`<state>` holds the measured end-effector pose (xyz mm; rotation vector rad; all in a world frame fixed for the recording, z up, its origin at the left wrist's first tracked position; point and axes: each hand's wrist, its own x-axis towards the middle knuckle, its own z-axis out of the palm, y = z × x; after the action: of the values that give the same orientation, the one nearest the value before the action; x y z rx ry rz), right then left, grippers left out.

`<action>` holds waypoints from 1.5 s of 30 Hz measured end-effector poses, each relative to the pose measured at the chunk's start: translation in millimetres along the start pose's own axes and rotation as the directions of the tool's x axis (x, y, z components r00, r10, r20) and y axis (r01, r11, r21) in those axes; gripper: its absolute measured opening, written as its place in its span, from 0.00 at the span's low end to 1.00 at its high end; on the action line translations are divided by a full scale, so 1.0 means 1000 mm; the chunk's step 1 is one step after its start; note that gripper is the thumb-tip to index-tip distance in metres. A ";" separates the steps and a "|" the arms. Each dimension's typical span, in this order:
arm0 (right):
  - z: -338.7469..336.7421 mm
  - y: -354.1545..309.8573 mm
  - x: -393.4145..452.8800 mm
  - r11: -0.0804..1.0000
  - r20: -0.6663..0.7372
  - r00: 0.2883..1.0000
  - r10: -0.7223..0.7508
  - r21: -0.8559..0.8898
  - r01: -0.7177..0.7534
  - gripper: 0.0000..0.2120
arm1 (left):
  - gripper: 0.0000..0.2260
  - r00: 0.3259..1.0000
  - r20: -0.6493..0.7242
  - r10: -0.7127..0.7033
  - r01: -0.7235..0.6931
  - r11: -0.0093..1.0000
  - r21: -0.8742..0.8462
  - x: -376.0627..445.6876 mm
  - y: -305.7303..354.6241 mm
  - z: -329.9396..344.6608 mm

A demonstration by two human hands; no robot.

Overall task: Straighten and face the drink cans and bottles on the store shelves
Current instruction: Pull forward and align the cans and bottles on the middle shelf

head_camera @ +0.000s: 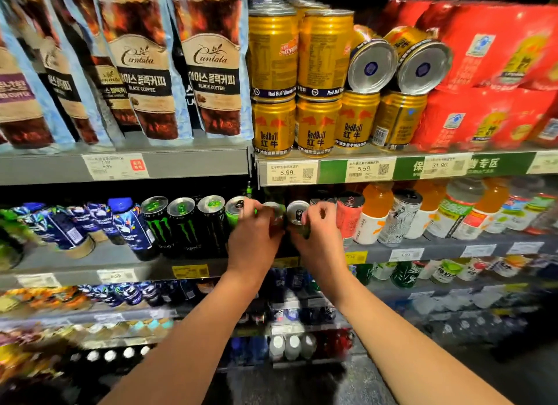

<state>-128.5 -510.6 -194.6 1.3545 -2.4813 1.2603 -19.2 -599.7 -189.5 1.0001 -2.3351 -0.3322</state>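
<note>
Both hands are on the middle shelf (437, 249), in a row of tall cans. My left hand (255, 238) wraps a can (273, 207) whose silver top shows above my fingers. My right hand (320, 238) grips the neighbouring green can (297, 212) with a silver top. Left of them stand three black Monster cans (185, 225), upright with logos facing out, and a green can (235, 211). On the shelf above, gold Red Bull cans (273, 126) are stacked; two upper ones (373, 61) (422, 63) lie tipped on their sides, bottoms facing out.
Coffee pouches (211, 57) hang at upper left, red multipacks (489, 72) at upper right. A pink can (348, 216), a white patterned can (398, 220) and orange bottles (376, 211) stand right of my hands. Blue bottles (129, 223) lean at the left. Lower shelves hold more bottles.
</note>
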 end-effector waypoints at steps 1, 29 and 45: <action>-0.004 0.009 0.000 0.998 0.019 1.000 -0.024 0.051 0.023 0.14 | 0.14 0.999 -0.022 -0.036 0.036 0.999 0.015 -0.004 0.008 0.004; 0.008 -0.021 0.049 0.977 0.301 0.953 0.027 -0.209 0.038 0.28 | 0.13 0.936 -0.283 -0.208 0.034 0.856 -0.516 -0.052 -0.050 -0.042; 0.023 -0.037 0.052 0.975 0.323 0.937 0.135 -0.214 -0.067 0.28 | 0.15 0.983 -0.178 -0.046 -0.078 0.773 -0.630 -0.044 -0.073 -0.034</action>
<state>-126.4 -572.0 -165.9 1.5149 -2.8431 0.8175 68.3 -618.1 -211.2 0.6310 -1.8419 -0.9145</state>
